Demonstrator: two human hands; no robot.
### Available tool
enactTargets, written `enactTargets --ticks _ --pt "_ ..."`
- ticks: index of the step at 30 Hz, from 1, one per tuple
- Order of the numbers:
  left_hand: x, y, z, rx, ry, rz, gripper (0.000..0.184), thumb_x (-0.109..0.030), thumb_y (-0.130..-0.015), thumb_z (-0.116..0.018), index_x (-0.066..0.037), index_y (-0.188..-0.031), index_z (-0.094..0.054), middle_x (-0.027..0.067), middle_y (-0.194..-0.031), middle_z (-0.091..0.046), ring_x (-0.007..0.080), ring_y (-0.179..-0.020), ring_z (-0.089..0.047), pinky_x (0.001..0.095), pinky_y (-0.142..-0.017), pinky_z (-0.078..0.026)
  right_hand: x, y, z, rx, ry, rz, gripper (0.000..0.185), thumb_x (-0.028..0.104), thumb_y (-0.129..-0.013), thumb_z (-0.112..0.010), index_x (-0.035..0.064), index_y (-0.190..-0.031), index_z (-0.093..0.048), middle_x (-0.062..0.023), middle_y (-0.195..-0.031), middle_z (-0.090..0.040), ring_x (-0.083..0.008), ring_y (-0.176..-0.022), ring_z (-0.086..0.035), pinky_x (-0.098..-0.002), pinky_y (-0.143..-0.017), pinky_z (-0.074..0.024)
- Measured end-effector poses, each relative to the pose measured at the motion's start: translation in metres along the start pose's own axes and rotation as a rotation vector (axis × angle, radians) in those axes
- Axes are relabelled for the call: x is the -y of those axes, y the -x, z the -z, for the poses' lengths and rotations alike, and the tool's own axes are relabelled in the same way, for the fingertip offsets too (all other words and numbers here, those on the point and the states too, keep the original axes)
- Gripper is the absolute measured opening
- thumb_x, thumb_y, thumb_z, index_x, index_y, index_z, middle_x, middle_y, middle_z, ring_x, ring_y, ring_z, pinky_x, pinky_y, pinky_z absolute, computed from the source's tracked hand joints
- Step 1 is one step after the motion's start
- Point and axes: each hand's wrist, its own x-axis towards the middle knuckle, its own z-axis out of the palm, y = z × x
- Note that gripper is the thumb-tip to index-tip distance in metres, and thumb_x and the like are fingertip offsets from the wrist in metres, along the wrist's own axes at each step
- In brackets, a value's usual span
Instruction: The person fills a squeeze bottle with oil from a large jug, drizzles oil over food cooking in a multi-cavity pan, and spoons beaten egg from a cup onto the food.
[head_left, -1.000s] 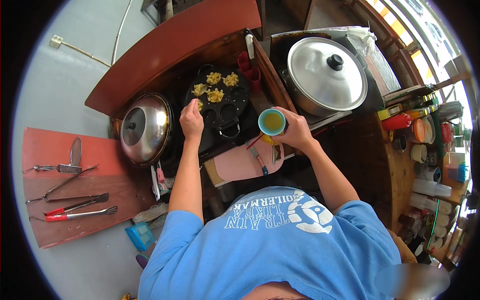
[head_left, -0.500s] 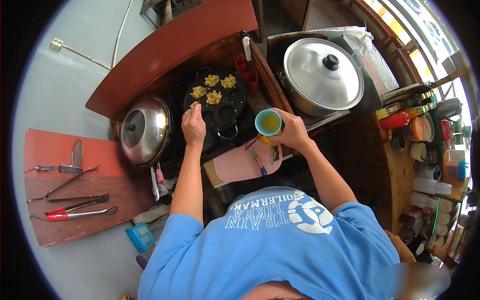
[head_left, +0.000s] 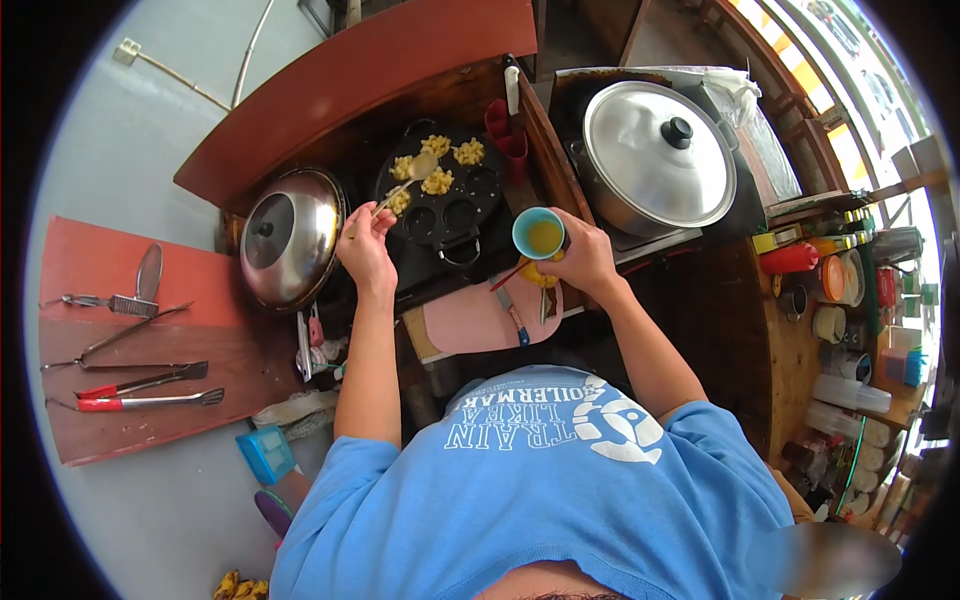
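Note:
In my left hand (head_left: 368, 248) is the handle of a spoon (head_left: 422, 168), whose bowl hangs over a black round pan (head_left: 440, 205) with hollows. Several yellow clumps of food (head_left: 437, 181) lie in the pan's hollows, mostly on its far and left sides. My right hand (head_left: 584, 256) is wrapped round a light blue cup (head_left: 526, 222) with yellow liquid in it, to the right of the pan's near handle. Below the cup, a knife (head_left: 514, 318) rests on a pink cutting board (head_left: 462, 320).
A large lidded pot (head_left: 650, 150) stands at the right, and a domed metal lid (head_left: 292, 240) at the left. Tongs (head_left: 150, 380) lie on a red board (head_left: 130, 335). Shelves with jars and a red bottle (head_left: 790, 258) are at the far right.
My left hand has moved left and back from the pan, and the spoon now shows clearly above the food. My right hand still holds the cup. The view has shifted slightly.

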Motion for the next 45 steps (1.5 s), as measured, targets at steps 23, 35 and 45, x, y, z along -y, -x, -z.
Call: enactTargets --ticks 23,35,45 --pt "0.008 0.09 -0.006 0.221 -0.046 0.145 0.023 -0.015 -0.106 -0.06 0.007 -0.105 -0.067 0.0102 -0.089 -0.07 0.0173 -0.074 -0.071 0.0306 -0.068 -0.06 0.054 -0.036 -0.027 0.062 0.105 0.102 0.076 0.024 -0.062 -0.09 0.0107 -0.131 -0.064 -0.0126 -0.116 -0.075 -0.034 -0.104 -0.072 -0.0442 -0.088 -0.0576" --pt "0.001 0.051 0.005 0.157 0.004 0.068 0.021 -0.015 -0.106 -0.06 0.005 -0.103 -0.067 0.0114 -0.088 -0.07 0.0186 -0.075 -0.07 0.0314 -0.072 -0.059 0.045 -0.029 -0.035 0.102 -0.12 -0.135 0.069 0.028 -0.066 -0.087 0.0066 -0.128 -0.068 -0.0172 -0.105 -0.077 -0.0353 -0.101 -0.074 -0.0425 -0.091 -0.0566" --pt "0.003 -0.063 -0.003 -0.08 -0.554 -0.45 0.026 -0.018 -0.106 -0.058 0.005 -0.104 -0.07 0.0109 -0.082 -0.076 0.0159 -0.07 -0.072 0.0306 -0.07 -0.057 0.008 0.008 0.008 0.009 -0.086 0.084 0.071 0.02 -0.063 -0.091 0.0052 -0.127 -0.067 -0.0148 -0.116 -0.074 -0.032 -0.106 -0.073 -0.0389 -0.091 -0.0582"
